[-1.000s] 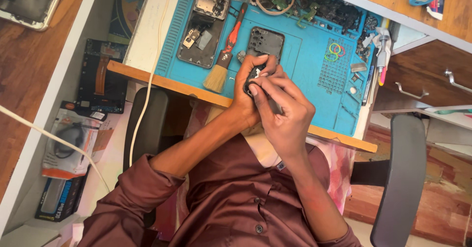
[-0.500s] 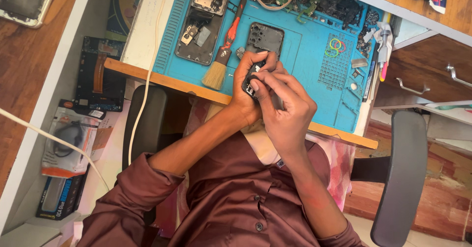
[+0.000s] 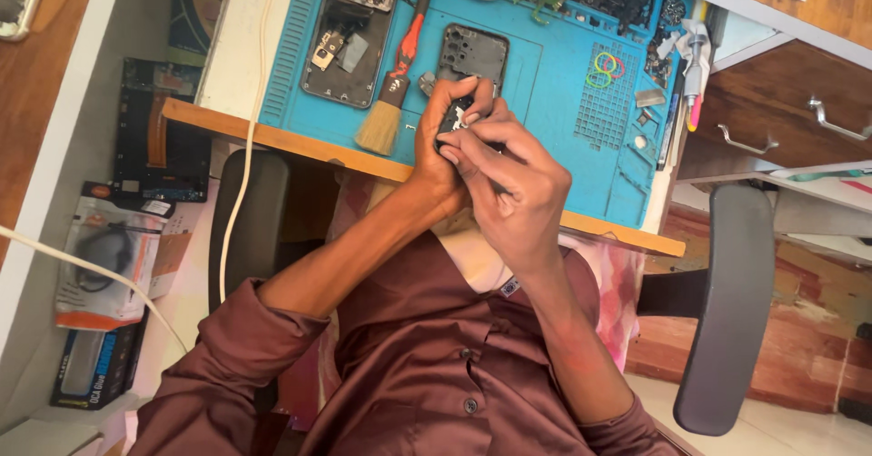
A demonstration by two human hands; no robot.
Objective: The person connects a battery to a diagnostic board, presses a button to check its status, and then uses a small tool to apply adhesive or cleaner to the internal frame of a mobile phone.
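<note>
Currently both hands grip one small dark part over the blue mat [image 3: 545,102] — left hand [image 3: 445,143] cradling it, right hand [image 3: 509,183] pinching its top. Part [image 3: 454,115] mostly hidden; stripped phones [image 3: 350,34] lie open — reassembly pending.

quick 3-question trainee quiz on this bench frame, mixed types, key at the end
1. True or false: both hands are closed on one small dark part.
2. What lies directly left of the hands on the mat: A) brush B) drill C) mug?
3. What colour is the mat?

Key:
1. True: left hand and right hand grip the small dark part together.
2. A: the brush, red handle, bristles toward the desk edge.
3. Blue: the mat.
</note>
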